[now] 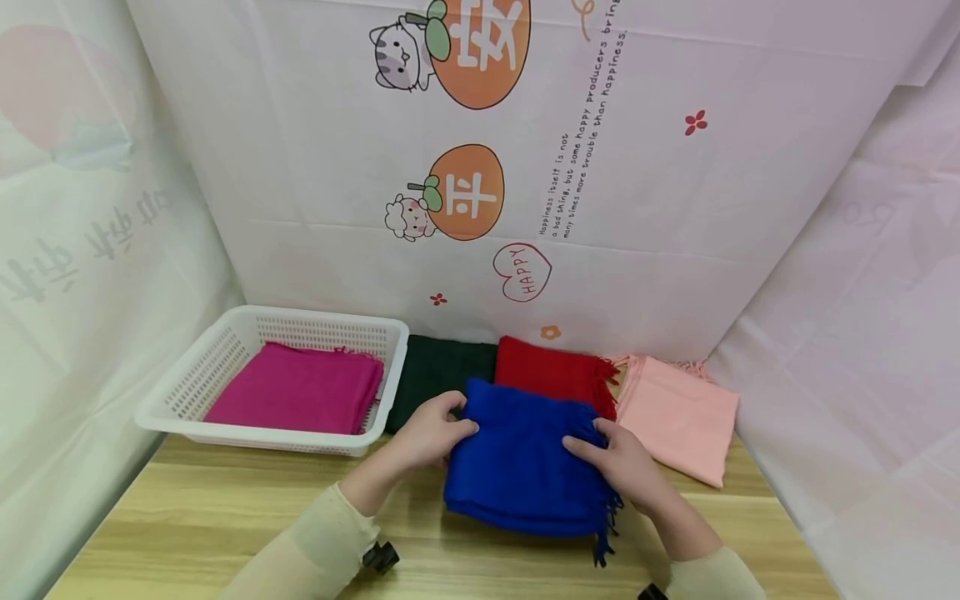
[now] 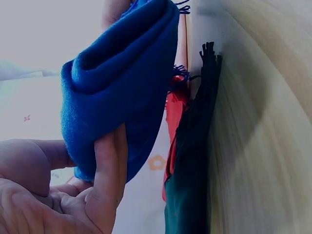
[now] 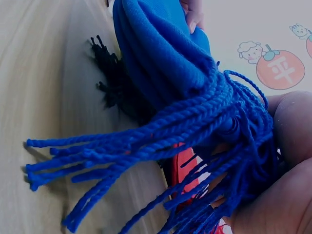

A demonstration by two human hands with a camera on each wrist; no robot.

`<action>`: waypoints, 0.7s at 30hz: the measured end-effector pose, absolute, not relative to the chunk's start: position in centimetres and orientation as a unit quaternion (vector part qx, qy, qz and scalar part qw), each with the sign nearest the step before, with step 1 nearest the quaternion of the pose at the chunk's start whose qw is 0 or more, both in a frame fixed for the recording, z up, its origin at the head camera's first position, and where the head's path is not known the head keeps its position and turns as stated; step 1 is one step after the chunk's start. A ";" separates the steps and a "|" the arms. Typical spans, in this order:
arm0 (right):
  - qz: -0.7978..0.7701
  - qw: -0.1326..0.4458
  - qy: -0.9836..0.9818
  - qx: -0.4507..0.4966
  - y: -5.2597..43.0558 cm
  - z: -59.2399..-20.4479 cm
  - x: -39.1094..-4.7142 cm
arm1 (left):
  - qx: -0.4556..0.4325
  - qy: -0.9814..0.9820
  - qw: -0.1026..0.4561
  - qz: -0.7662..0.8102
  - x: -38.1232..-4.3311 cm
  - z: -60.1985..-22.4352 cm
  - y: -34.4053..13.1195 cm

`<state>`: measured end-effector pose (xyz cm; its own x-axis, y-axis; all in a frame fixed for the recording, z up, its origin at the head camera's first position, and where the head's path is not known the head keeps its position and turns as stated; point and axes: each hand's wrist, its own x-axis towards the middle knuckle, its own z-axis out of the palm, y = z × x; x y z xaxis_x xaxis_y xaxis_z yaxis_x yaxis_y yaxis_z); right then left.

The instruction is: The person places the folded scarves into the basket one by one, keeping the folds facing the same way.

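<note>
A folded blue scarf (image 1: 528,467) with twisted fringe is held up off the table between both hands. My left hand (image 1: 435,429) grips its left edge, thumb on top and fingers tucked underneath, as the left wrist view shows. At the fringed right edge, my right hand (image 1: 626,467) pinches the cloth, with fringe strands (image 3: 146,131) hanging beside the palm. Behind the blue scarf lie a folded dark green scarf (image 1: 450,367) and a folded red scarf (image 1: 551,371), both partly hidden by it. A folded pink scarf (image 1: 678,417) lies to the right.
A white plastic basket (image 1: 172,425) stands at the left, with a folded magenta scarf (image 1: 300,387) inside. The wooden table (image 1: 225,508) is bordered by a printed white cloth wall (image 1: 637,275) at the back and white sheets at both sides.
</note>
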<state>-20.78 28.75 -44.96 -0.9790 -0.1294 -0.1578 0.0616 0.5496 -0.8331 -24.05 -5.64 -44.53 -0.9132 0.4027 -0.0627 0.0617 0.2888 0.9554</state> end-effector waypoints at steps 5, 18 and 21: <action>-0.477 0.099 0.873 -0.025 28.3 -44.7 -21.0 | 0.139 0.786 0.147 0.585 -24.1 -44.3 -6.1; -0.509 0.083 0.856 -0.043 27.1 -44.4 -21.7 | 0.141 0.802 0.111 0.569 -24.3 -43.6 -7.2; -0.520 0.080 0.849 -0.049 26.8 -44.2 -21.8 | 0.137 0.799 0.108 0.576 -24.4 -43.4 -7.5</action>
